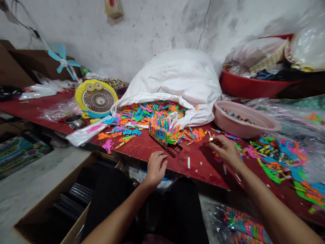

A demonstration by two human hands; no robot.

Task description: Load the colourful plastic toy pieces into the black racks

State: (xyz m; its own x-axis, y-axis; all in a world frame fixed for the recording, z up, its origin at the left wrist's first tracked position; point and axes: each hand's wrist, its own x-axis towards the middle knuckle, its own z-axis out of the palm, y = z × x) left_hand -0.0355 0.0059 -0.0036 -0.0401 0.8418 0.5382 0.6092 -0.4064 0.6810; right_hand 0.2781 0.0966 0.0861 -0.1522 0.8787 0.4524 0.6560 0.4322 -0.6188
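Observation:
My left hand (155,168) rests at the table's front edge, fingers loosely laid down and holding nothing visible. Just beyond its fingertips is a black plastic grid rack (174,151). Rows of upright colourful plastic pieces (164,130) with striped, tube-like lower ends fill most of that rack, while its near right end is bare. To the right, my right hand (224,149) pinches a small tube (211,139) with a round whitish end, held above the table; the rest of it is hard to make out.
A large white sack (177,74) spills many bright plastic pieces (142,113). A pink basin (243,118) with small tubes stands right, below a red basin (256,84). Left are a yellow fan (100,98) and plastic bags (87,132). A carton (58,193) of black racks sits below.

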